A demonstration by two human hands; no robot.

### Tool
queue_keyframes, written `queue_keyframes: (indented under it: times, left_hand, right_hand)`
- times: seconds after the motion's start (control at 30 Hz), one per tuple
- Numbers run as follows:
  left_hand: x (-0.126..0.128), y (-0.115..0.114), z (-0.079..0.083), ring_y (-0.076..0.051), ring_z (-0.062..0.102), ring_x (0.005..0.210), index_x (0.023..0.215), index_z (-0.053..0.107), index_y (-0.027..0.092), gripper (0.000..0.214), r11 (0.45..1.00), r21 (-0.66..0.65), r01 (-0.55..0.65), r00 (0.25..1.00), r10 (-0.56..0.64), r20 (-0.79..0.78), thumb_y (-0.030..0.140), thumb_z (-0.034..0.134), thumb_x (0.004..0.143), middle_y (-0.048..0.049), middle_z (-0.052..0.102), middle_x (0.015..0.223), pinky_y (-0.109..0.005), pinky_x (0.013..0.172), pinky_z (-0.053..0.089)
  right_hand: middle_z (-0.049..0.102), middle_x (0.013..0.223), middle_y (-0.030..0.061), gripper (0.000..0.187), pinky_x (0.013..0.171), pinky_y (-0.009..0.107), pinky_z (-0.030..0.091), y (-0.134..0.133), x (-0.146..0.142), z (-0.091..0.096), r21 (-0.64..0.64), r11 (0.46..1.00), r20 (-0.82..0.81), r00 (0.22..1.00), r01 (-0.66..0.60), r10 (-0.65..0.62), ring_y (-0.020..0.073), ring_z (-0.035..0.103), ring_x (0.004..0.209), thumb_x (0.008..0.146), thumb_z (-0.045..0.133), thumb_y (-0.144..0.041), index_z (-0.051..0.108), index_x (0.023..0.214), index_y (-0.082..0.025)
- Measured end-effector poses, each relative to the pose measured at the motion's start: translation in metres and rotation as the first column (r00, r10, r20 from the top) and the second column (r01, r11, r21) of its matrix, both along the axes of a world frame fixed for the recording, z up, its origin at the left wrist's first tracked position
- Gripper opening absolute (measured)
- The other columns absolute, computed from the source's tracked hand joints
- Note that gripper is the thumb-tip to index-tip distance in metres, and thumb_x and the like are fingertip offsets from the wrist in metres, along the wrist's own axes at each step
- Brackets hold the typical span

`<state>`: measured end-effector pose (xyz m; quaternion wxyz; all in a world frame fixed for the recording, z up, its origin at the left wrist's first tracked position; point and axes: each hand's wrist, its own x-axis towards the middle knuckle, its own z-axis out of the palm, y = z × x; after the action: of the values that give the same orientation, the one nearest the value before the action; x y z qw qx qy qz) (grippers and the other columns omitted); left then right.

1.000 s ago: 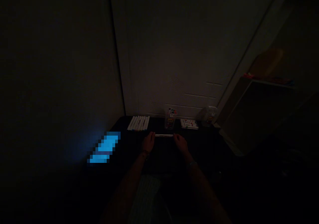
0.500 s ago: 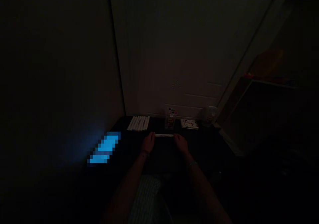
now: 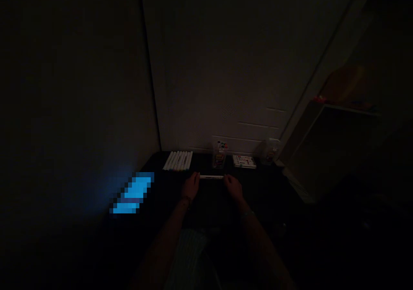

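A white marker (image 3: 211, 177) is held level between my two hands, over the dark tabletop. My left hand (image 3: 191, 186) is closed on its left end, and my right hand (image 3: 233, 186) grips the right end. Farther back on the left lies a row of several white markers (image 3: 178, 161), side by side. Straight behind the held marker stands a clear container (image 3: 219, 157) with a few markers upright in it. To its right is a flat white box or stack (image 3: 244, 161) with printed marks. The dim light hides the exact finger positions.
A clear, lidded-looking container (image 3: 271, 151) stands at the table's back right corner. A glowing, pixelated blue screen (image 3: 133, 194) is at the left edge. The wall (image 3: 222, 75) rises behind the table, and a shelf unit (image 3: 305, 131) stands at right.
The view has shifted very slightly. Both hands keep hold of the marker in nearly the same place, and the other things have not moved on the table.
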<state>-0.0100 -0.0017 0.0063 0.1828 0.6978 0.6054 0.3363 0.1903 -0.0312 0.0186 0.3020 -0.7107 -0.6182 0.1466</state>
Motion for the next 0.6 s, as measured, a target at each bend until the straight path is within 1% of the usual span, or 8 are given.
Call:
queue_keyframes:
  times: [0.17, 0.27, 0.4, 0.5, 0.6]
  left_hand:
    - [0.0008, 0.0024, -0.0019, -0.013, 0.056, 0.079, 0.096, 0.051, 0.023, 0.035, 0.999, 0.001, -0.043, 0.999, 0.043, 0.016, 0.042, 0.024, 0.083, -0.0046, 0.061, 0.091, -0.020, 0.064, 0.035]
    - [0.0002, 0.0048, -0.0042, -0.013, 0.056, 0.079, 0.096, 0.050, 0.024, 0.036, 1.000, 0.005, -0.021, 0.999, 0.021, 0.034, 0.043, 0.024, 0.083, -0.0043, 0.061, 0.089, -0.020, 0.064, 0.035]
    - [-0.0009, 0.0042, -0.0024, -0.014, 0.057, 0.075, 0.095, 0.051, 0.024, 0.036, 1.000, -0.010, 0.014, 0.999, -0.014, 0.032, 0.044, 0.023, 0.083, -0.0040, 0.062, 0.085, -0.020, 0.062, 0.035]
    - [-0.0007, 0.0023, 0.0006, -0.014, 0.056, 0.078, 0.095, 0.051, 0.024, 0.034, 1.000, -0.016, -0.008, 1.000, 0.009, 0.014, 0.042, 0.026, 0.083, -0.0045, 0.061, 0.088, -0.021, 0.064, 0.035]
    - [-0.0003, 0.0015, 0.0012, -0.014, 0.056, 0.077, 0.096, 0.051, 0.023, 0.035, 0.998, -0.055, -0.026, 1.000, 0.026, 0.006, 0.042, 0.025, 0.083, -0.0052, 0.061, 0.088, -0.021, 0.064, 0.035]
  right_hand:
    - [0.060, 0.078, 0.0001, 0.048, 0.057, 0.018, 0.032, 0.0029, 0.0002, -0.0031, 0.001, 1.000, -0.009, 1.000, -0.013, 0.013, 0.0114, 0.052, 0.070, 0.083, 0.020, -0.050, 0.058, 0.085, -0.023]
    - [0.060, 0.080, 0.0006, 0.046, 0.059, 0.019, 0.033, 0.0045, -0.0004, -0.0042, 0.003, 1.000, -0.003, 1.000, -0.009, 0.009, 0.0118, 0.053, 0.072, 0.083, 0.020, -0.048, 0.059, 0.087, -0.023]
    - [0.060, 0.084, 0.0011, 0.046, 0.063, 0.019, 0.033, 0.0018, -0.0013, -0.0001, 0.012, 1.000, -0.001, 1.000, -0.001, 0.001, 0.0120, 0.053, 0.076, 0.085, 0.019, -0.046, 0.058, 0.088, -0.023]
    - [0.060, 0.086, 0.0009, 0.048, 0.064, 0.019, 0.034, -0.0015, -0.0015, 0.0033, 0.020, 1.000, -0.016, 1.000, -0.018, 0.019, 0.0118, 0.053, 0.078, 0.085, 0.016, -0.047, 0.058, 0.089, -0.023]
    - [0.060, 0.085, 0.0010, 0.048, 0.063, 0.019, 0.034, -0.0023, -0.0018, 0.0038, 0.004, 1.000, -0.007, 1.000, -0.019, 0.019, 0.0118, 0.053, 0.077, 0.084, 0.017, -0.048, 0.058, 0.089, -0.023]
